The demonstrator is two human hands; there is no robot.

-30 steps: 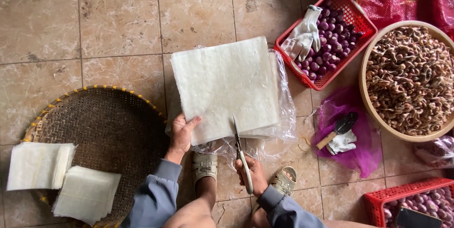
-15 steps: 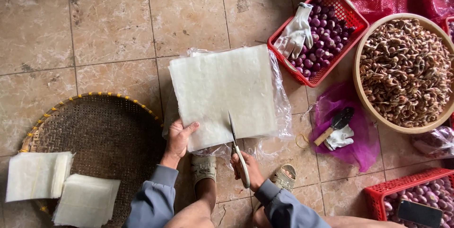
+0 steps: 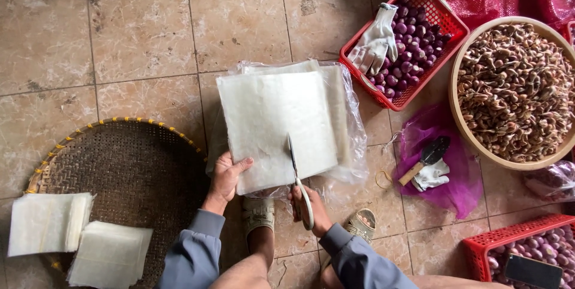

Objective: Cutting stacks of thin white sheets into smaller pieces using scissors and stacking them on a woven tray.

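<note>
A stack of thin white square sheets (image 3: 275,127) lies over a clear plastic bag (image 3: 353,145) on the tiled floor. My left hand (image 3: 227,176) grips the stack's near left corner. My right hand (image 3: 311,205) holds scissors (image 3: 295,172) with pale handles; the blades cut into the near edge of the sheets, pointing away from me. Two smaller piles of cut white sheets (image 3: 78,244) rest on a round woven tray (image 3: 132,169) at my left.
A red basket of purple shallots (image 3: 413,43) with a white glove (image 3: 374,46) on its rim sits far right. Beside it are a round bowl of brown peelings (image 3: 515,91), a knife (image 3: 422,160) on a magenta bag, and another red basket (image 3: 527,253). My sandalled feet (image 3: 257,214) are below.
The scissors have advanced a little into the sheet stack's near edge. My left hand keeps its grip on the corner. The view shifted slightly.
</note>
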